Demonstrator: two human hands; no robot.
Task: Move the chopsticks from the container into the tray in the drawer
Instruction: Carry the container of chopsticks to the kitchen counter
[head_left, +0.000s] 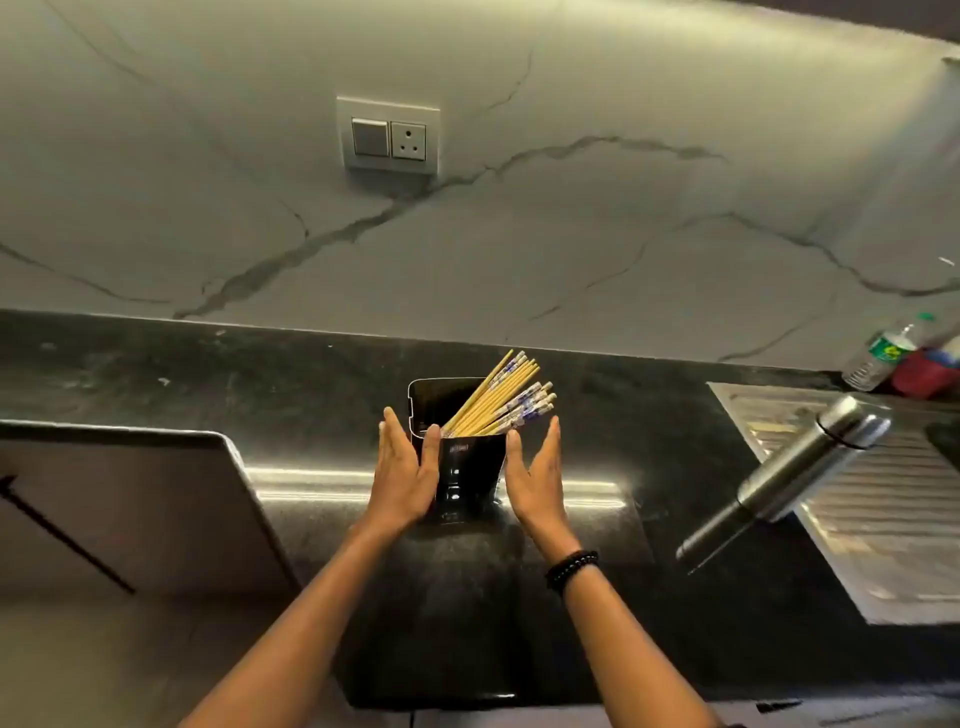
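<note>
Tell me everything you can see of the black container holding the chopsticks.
The container is glossy black, plastic-looking, squarish, open-topped, a small label on its near wall. It stands upright on the dark countertop. Yellow chopsticks lean out over its right rim. The left hand lies flat against its left side; the right hand flanks its right side, thumb at the rim.
</note>
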